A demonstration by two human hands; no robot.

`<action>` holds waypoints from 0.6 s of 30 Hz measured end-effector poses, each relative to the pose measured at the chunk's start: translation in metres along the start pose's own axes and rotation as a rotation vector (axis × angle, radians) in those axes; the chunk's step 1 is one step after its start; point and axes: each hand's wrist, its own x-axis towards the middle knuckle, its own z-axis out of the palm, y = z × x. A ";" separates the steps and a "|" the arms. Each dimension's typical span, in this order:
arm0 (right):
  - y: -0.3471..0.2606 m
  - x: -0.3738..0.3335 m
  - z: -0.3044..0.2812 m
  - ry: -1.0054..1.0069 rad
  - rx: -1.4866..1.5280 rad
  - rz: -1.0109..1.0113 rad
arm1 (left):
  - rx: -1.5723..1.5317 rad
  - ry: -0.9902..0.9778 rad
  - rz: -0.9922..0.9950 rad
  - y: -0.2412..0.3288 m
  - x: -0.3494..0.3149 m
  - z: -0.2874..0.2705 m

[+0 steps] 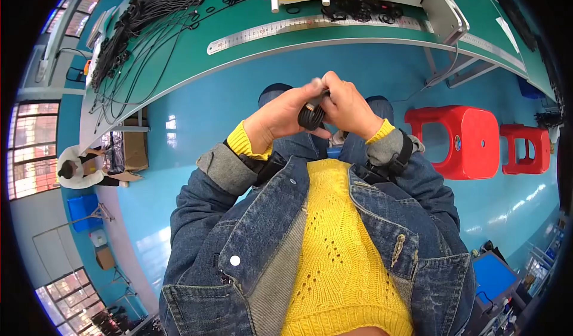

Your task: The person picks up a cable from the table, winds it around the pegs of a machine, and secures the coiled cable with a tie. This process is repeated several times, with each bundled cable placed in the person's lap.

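Note:
A coiled bundle of black cable [310,118] is between my two hands, above my lap and short of the table's near edge. My left hand [285,112] is closed around its left side, with the thumb stretched toward the top. From the other side, my right hand [351,110] grips the upper part of the bundle, its fingers bent and meeting the left thumb. The fingers hide much of the cable, so its ends cannot be made out.
A green-topped table [185,61] runs ahead, bearing a steel ruler [262,34], a heap of black cables [170,4], small black rings [361,8] and a metal fixture [444,13]. Red stools [480,142] stand at right. Another person [77,167] is far left.

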 end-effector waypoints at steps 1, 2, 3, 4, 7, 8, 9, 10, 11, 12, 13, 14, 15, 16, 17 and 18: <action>0.003 -0.002 0.001 -0.008 -0.004 0.000 | 0.134 0.017 -0.028 0.003 -0.003 0.006; 0.006 -0.003 0.002 -0.016 -0.007 0.000 | 0.269 0.031 -0.057 0.005 -0.005 0.009; 0.006 -0.009 0.005 -0.028 -0.004 0.005 | 0.398 0.049 -0.091 0.002 -0.010 0.011; 0.006 -0.015 0.008 -0.032 0.007 0.022 | 0.387 0.052 -0.107 -0.001 -0.013 0.011; 0.010 -0.017 0.014 -0.041 -0.065 0.032 | 0.465 0.114 -0.368 0.006 -0.007 0.000; 0.011 -0.016 0.013 -0.040 -0.064 0.030 | 0.467 0.116 -0.367 0.008 -0.004 -0.002; 0.005 -0.017 0.010 -0.111 -0.178 0.040 | 0.500 0.128 -0.423 0.007 -0.003 -0.004; -0.002 -0.017 0.007 -0.183 -0.293 0.049 | 0.533 0.138 -0.478 0.006 -0.002 -0.006; -0.006 -0.017 0.006 -0.257 -0.407 0.058 | 0.564 0.147 -0.533 0.004 -0.001 -0.007; -0.008 -0.017 0.006 -0.263 -0.402 0.062 | 0.557 0.148 -0.538 0.001 0.000 -0.008; -0.009 -0.017 0.007 -0.334 -0.460 0.019 | 0.702 0.134 -0.553 -0.004 0.004 -0.008; -0.009 -0.016 0.009 -0.405 -0.516 -0.026 | 0.846 0.120 -0.565 -0.008 0.006 -0.009; -0.009 -0.016 0.009 -0.475 -0.573 -0.075 | 0.992 0.105 -0.574 -0.012 0.007 -0.011; -0.007 -0.018 0.011 -0.480 -0.568 -0.075 | 0.985 0.106 -0.577 -0.017 0.006 -0.014; -0.002 -0.021 0.014 -0.387 -0.361 -0.031 | 0.849 0.063 -0.470 -0.024 0.003 -0.017; 0.001 -0.024 0.016 -0.290 -0.159 0.015 | 0.714 0.018 -0.361 -0.031 0.000 -0.021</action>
